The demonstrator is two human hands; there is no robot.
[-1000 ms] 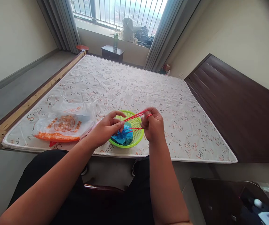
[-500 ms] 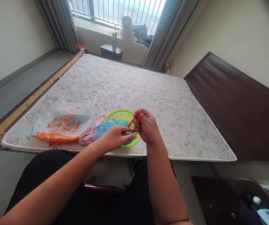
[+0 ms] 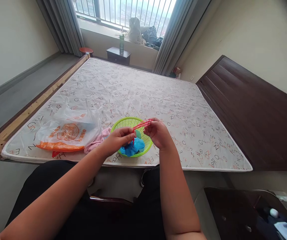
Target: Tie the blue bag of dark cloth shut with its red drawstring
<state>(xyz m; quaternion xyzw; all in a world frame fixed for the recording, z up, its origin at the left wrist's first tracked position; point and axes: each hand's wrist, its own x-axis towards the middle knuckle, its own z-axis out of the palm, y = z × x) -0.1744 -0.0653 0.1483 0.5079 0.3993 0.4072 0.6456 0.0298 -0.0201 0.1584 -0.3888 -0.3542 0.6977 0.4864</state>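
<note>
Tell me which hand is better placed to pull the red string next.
Probably the right hand: it holds the red string to the side, apart from the blue plastic. The left hand pinches it just above the plastic, seemingly better for steadying.

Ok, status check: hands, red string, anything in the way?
Left hand and right hand both gripping red string. String spans the gap between them; blue plastic and green basket beneath. Nothing visibly blocking either hand.

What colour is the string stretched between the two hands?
The string is bright red; it shows best in the head view.
</note>
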